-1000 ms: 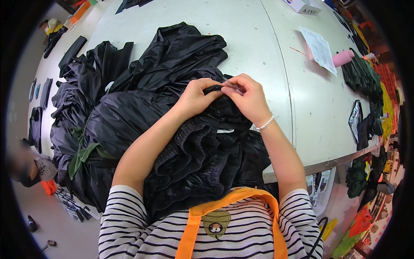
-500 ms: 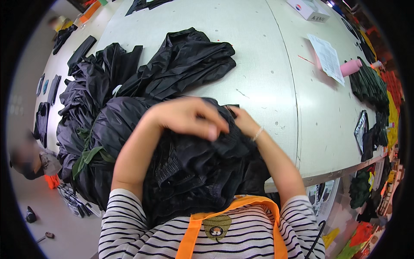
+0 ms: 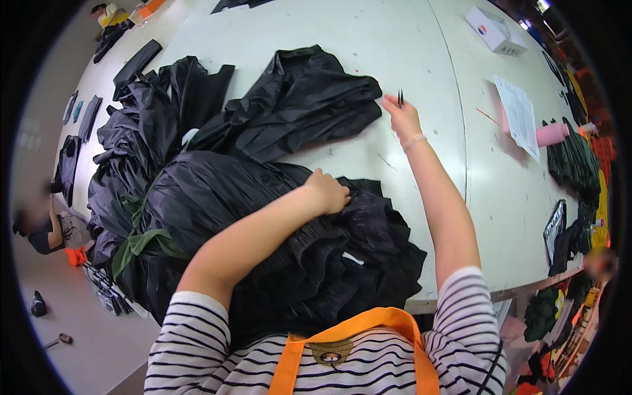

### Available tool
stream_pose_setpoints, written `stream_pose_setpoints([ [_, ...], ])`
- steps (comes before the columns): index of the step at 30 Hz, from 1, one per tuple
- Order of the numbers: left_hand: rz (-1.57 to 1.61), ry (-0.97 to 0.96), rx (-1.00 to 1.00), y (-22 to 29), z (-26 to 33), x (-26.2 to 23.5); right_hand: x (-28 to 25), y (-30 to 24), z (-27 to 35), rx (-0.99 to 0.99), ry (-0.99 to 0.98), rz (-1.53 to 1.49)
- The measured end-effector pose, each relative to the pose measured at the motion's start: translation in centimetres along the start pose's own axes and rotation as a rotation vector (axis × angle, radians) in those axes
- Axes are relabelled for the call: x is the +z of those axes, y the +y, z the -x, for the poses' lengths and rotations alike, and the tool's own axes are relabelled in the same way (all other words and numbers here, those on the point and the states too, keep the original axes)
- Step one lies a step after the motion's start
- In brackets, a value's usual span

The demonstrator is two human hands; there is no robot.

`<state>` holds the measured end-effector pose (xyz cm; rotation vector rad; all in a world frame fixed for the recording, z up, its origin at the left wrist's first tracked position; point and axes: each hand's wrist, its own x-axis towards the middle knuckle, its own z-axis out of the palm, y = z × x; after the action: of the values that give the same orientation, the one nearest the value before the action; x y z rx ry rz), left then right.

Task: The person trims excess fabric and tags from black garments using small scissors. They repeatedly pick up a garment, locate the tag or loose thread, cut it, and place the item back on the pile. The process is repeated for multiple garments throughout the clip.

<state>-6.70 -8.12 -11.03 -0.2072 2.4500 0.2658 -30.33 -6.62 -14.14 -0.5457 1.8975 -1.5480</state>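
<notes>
My left hand [image 3: 327, 191] is closed on the gathered edge of a black pleated garment [image 3: 342, 263] that lies bunched at the table's near edge in front of me. My right hand [image 3: 401, 117] is stretched out over the white table [image 3: 408, 52], pinching a small dark tool [image 3: 399, 98], thin like thread snips, held upright. Just left of that hand lies another crumpled black garment [image 3: 303, 105].
A large pile of black garments [image 3: 145, 171], tied with a green strip [image 3: 141, 243], fills the left side. A white box [image 3: 495, 30], a paper sheet [image 3: 520, 115], a pink roll [image 3: 550, 135] and dark green fabric [image 3: 576, 164] lie to the right. Another person [image 3: 46, 227] crouches at far left.
Both hands were together on the pleated garment. My right hand has since reached forward over the table with the small tool, while my left hand stays gripping the garment.
</notes>
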Motion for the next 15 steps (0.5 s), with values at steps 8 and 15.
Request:
stream_pose_setpoints([
  [8,0.013,0.040,-0.012,0.2,-0.2,0.2,2.3,-1.0,-6.5,0.201,-0.085,0.338],
  [15,0.037,0.021,-0.009,-0.9,-0.1,0.5,0.8,-18.0,3.1,-0.398,-0.155,-0.011],
])
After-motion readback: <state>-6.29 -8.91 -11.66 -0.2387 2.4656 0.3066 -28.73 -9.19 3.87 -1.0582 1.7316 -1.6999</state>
